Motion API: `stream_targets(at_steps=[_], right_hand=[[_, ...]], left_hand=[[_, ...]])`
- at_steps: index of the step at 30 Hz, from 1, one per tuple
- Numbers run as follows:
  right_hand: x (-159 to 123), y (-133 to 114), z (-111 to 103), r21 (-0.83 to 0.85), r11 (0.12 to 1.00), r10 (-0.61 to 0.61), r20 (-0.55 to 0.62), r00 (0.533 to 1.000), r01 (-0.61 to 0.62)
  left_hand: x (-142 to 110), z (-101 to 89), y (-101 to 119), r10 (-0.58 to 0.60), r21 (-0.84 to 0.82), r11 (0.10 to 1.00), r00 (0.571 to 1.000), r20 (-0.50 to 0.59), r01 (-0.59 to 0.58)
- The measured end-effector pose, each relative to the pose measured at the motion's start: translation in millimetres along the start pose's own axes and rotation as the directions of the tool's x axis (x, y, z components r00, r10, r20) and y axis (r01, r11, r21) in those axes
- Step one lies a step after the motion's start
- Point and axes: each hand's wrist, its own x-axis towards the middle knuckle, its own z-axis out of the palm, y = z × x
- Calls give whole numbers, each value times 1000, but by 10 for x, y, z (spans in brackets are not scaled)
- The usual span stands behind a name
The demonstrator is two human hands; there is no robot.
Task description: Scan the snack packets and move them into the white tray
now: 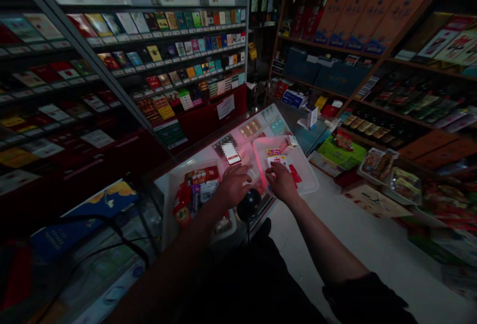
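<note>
My left hand (234, 185) rests palm down on the glass counter (261, 125), fingers curled over a pale flat item I cannot make out. A black handheld scanner (249, 204) stands just below it, casting red light on the counter. My right hand (280, 181) reaches into a clear plastic tray (309, 175), fingers pressed on a white and red packet (279, 161). A phone (231, 154) lies just beyond my left hand. Another clear tray (175, 175) to the left holds red packets (199, 177).
A wall rack of cigarette packs (179, 50) fills the left. Wooden shelves with boxes and bottles (372, 26) line the right. Snack trays (391, 175) sit on a low stand beside a pale floor aisle (357, 244). A blue box (100, 200) lies at lower left.
</note>
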Motion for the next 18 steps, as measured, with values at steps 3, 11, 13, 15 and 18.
stream_targets(at_steps=[3, 11, 13, 15, 18], right_hand=[[53, -251, 62, 42, 997, -63, 13, 998, 62], [120, -866, 271, 149, 968, -212, 70, 975, 200], [110, -989, 360, 168, 959, -246, 89, 965, 229], [90, -1106, 451, 180, 956, -255, 119, 960, 232], [52, -1281, 574, 193, 958, -251, 194, 948, 214]], left_hand=[[-312, -100, -170, -63, -2, 998, 993, -101, 63], [-1090, -306, -634, -353, 78, 918, 893, -278, 388], [-1249, -303, -720, -389, 141, 885, 870, -301, 445], [-1386, -271, -791, -428, 186, 845, 842, -329, 502], [-1547, -204, -874, -494, 208, 785, 792, -359, 584]])
